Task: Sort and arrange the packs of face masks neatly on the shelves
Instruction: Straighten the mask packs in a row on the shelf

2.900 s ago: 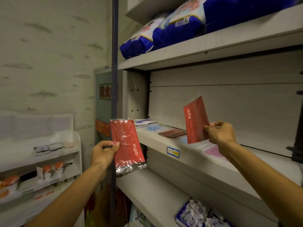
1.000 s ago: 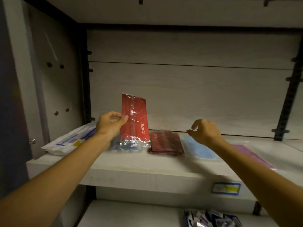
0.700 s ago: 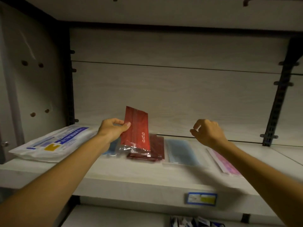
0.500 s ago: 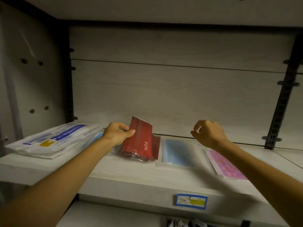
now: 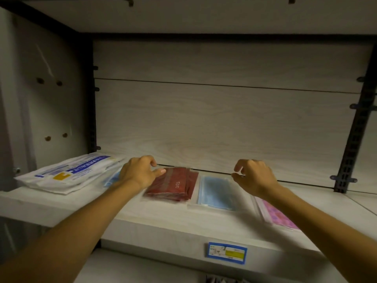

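Observation:
A red mask pack [image 5: 173, 185] lies flat on top of a small stack of red packs on the white shelf [image 5: 159, 225]. My left hand [image 5: 139, 173] is at the pack's far left corner, its thumb on the top face and its fingers curled round the edge. My right hand [image 5: 255, 176] hovers above the shelf with loosely curled fingers and holds nothing. Below it, a light blue mask pack [image 5: 216, 193] lies flat to the right of the red stack. A pink patterned pack [image 5: 279, 218] lies further right, partly hidden by my right forearm.
A large white pack with blue print [image 5: 67, 173] lies at the shelf's left end, with another light blue pack [image 5: 111, 178] partly under my left hand. A blue and yellow price label [image 5: 226, 252] sits on the shelf front. A black slotted upright [image 5: 355, 139] stands at the right.
My left hand has lowered the red pack from upright to flat on the red stack. My right hand, which let go of its red pack earlier, has stayed hovering.

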`<state>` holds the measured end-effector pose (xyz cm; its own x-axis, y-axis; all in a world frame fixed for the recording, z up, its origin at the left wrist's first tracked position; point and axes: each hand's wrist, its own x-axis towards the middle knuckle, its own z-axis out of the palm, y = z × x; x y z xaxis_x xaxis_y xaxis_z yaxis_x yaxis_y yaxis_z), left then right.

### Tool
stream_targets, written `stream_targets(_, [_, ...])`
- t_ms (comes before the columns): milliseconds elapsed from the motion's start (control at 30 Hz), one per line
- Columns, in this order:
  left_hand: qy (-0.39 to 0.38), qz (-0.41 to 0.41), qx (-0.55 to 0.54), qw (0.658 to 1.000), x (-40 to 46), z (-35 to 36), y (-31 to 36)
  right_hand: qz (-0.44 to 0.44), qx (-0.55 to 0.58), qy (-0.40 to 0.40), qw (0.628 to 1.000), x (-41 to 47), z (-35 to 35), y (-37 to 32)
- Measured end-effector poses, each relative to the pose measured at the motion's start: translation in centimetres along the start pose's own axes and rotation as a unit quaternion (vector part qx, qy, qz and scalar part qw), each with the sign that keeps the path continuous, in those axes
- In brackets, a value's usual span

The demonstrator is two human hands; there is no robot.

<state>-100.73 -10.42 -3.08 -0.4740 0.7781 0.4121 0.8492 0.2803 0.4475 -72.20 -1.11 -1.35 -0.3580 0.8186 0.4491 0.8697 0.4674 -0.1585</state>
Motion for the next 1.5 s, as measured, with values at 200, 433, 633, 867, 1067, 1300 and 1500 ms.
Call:
stream_targets(200, [0.018,0.14,0.138,0.98,-1.8,-1.3,0.6,-0.004,-0.004,0.007,1.0,-1.5,-1.2,-1.3])
stream_targets(433, [0.054,0.263,0.18,0.946,-2.5,-3.6,2.4,-0.016,-0.051,0.059,0.997,-3.6,-3.9,-3.5])
stream_targets(633, [0.05,0.345,0.169,0.922,-5.0,-3.8,3.8,0.028,-0.087,0.065,0.994,-9.0,-5.3,-3.9])
stream_targets(867, [-0.014,0.415,0.09,0.905,-9.4,-0.9,7.6,0.13,-0.153,0.028,0.979,-19.4,-7.9,-1.4])
stream_targets(1067, [0.006,0.5,0.057,0.864,-13.2,-1.1,12.9,0.161,-0.147,0.038,0.975,-23.3,-11.9,0.5])
stream_targets(1300, [0.018,0.577,0.045,0.815,-16.3,-1.4,17.8,0.105,-0.181,-0.055,0.976,-25.3,-14.0,2.8])
stream_targets(1500, [0.022,0.589,0.047,0.807,-19.0,-0.3,22.9,0.102,-0.187,-0.071,0.974,-27.1,-18.5,7.3])
